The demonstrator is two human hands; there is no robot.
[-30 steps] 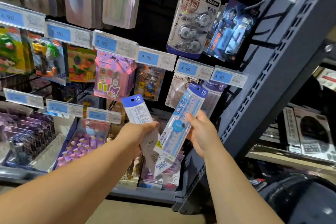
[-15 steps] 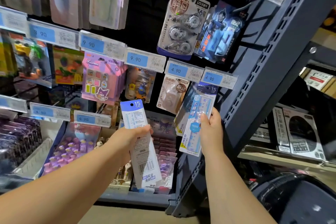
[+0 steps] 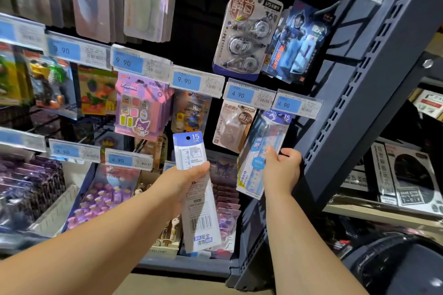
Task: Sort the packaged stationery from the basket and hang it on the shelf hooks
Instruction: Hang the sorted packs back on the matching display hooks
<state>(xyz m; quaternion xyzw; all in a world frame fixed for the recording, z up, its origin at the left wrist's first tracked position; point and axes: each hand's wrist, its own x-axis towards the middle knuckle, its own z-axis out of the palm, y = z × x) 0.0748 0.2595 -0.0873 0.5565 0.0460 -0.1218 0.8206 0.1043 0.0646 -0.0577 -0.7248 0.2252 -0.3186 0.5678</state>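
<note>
Head view, nearest stuff first: the left hand (image 3: 184, 179) is wrapped around the middle of a long ruler pack (image 3: 201, 218), thumb across the front. The pack stands almost upright, printed back facing the camera. Its blue "15 cm" header with the hang hole pokes out above the fingers and the barcode end drops below the hand, so it's just held free in the air. A bit further in and to the right, the right hand (image 3: 280, 172) pinches the right edge of a second ruler pack (image 3: 260, 148), thumb on its front and fingers curled behind. That one tilts with its top to the right, tucked right under a 4.90 price tag (image 3: 287, 105); can't tell if it's actually hung. The grey shelf post (image 3: 359, 93) is just right of that hand. Higher up and further back hang a correction tape pack (image 3: 242, 31) and a pink sticker pack (image 3: 139, 108).
</note>
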